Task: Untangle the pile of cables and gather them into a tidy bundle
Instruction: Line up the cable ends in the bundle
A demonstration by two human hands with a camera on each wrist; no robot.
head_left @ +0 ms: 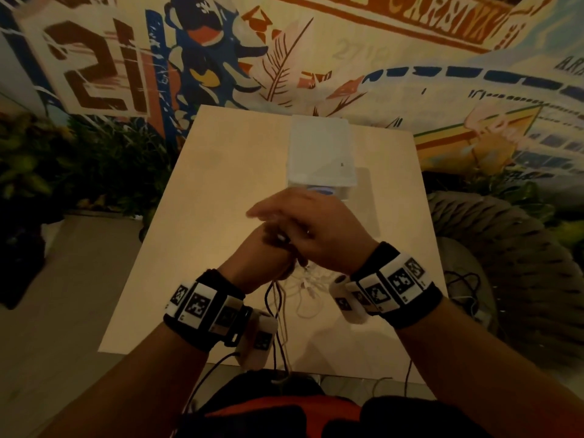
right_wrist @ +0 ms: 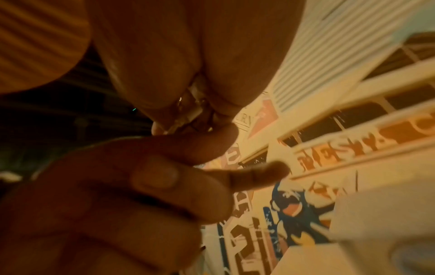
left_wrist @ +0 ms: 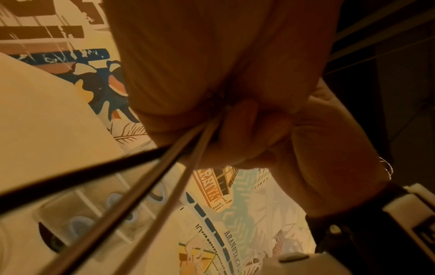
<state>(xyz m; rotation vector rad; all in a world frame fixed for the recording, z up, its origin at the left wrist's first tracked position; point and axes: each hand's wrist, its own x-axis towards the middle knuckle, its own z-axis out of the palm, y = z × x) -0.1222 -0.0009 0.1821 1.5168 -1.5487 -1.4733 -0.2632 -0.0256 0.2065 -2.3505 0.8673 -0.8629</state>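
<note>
Over the middle of the pale table [head_left: 205,184] my two hands meet. My left hand [head_left: 262,256] is a fist around a bunch of cables [head_left: 275,311]; dark strands hang from it past the table's near edge. The left wrist view shows that fist [left_wrist: 212,74] with cable strands [left_wrist: 141,186] running out of it. White cables [head_left: 305,287] lie loose on the table under my wrists. My right hand [head_left: 316,229] lies over the left with fingers stretched out. In the right wrist view its fingertips [right_wrist: 223,135] touch a white plug [right_wrist: 194,113] sticking out of the left hand [right_wrist: 176,55].
A white box [head_left: 320,150] stands at the table's far side on a clear container with something blue inside. A woven chair [head_left: 505,248] with more cables on it sits to the right. Plants [head_left: 47,169] line the left, and a painted wall is behind.
</note>
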